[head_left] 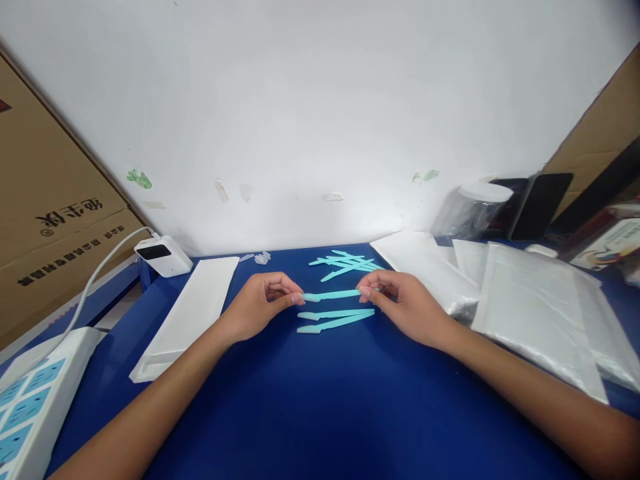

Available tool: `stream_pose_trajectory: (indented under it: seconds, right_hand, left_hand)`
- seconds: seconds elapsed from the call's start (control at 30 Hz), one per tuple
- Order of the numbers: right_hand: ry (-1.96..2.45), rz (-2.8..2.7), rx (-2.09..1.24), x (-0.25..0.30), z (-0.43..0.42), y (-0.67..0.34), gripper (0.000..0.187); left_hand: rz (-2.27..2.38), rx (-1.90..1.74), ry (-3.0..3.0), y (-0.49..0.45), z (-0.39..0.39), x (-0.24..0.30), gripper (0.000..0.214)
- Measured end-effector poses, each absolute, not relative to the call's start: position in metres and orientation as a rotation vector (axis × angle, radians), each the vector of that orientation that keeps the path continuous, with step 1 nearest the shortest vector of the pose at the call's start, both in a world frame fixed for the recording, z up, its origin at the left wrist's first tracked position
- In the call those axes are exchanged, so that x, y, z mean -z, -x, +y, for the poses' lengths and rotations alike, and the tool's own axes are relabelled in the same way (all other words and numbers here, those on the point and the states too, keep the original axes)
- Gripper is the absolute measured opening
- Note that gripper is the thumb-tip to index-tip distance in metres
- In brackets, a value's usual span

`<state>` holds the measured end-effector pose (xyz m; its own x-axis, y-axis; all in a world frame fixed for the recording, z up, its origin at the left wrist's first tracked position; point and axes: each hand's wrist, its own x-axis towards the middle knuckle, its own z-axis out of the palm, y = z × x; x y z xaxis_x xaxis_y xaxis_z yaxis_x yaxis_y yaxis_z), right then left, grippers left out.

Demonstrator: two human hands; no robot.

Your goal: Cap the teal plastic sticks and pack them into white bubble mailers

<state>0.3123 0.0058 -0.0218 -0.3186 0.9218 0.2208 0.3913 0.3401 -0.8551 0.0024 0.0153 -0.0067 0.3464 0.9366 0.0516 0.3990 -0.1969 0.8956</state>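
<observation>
My left hand (263, 300) and my right hand (400, 300) each pinch one end of a thin teal plastic stick (330, 295), holding it level just above the blue table (320, 413). Both hands are closed in a pinch. Directly below the held stick two more teal sticks (333, 319) lie side by side on the table. Farther back a loose pile of several teal sticks (345, 264) rests near the wall.
A flat white sleeve (190, 313) lies left of my hands. A white power bank (163, 255) with a cable and a white power strip (35, 400) sit at far left, beside a cardboard box (45, 220). Clear plastic bags (530, 307), a jar (475, 210) and a dark phone (540, 205) fill the right.
</observation>
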Motion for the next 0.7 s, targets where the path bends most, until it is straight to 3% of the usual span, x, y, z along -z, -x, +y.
stream_pose_trajectory:
  seconds: [0.27, 0.4, 0.53, 0.7]
  right_hand:
    - [1.166, -1.854, -0.985, 0.023, 0.008, -0.313, 0.027]
    - [1.212, -1.988, -0.842, 0.027, 0.008, -0.312, 0.025]
    - [1.196, -2.121, -0.686, 0.03, 0.007, -0.31, 0.025]
    - [1.107, -2.207, -0.53, 0.033, 0.009, -0.307, 0.023]
  left_hand:
    - [1.176, -0.77, -1.763, -0.007, 0.012, 0.009, 0.03]
    - [1.377, -0.751, -2.134, 0.0, 0.019, 0.012, 0.034]
    - [1.66, -0.727, -2.543, 0.026, 0.044, 0.023, 0.061]
    - [1.893, -0.352, -2.393, 0.054, 0.074, 0.036, 0.084]
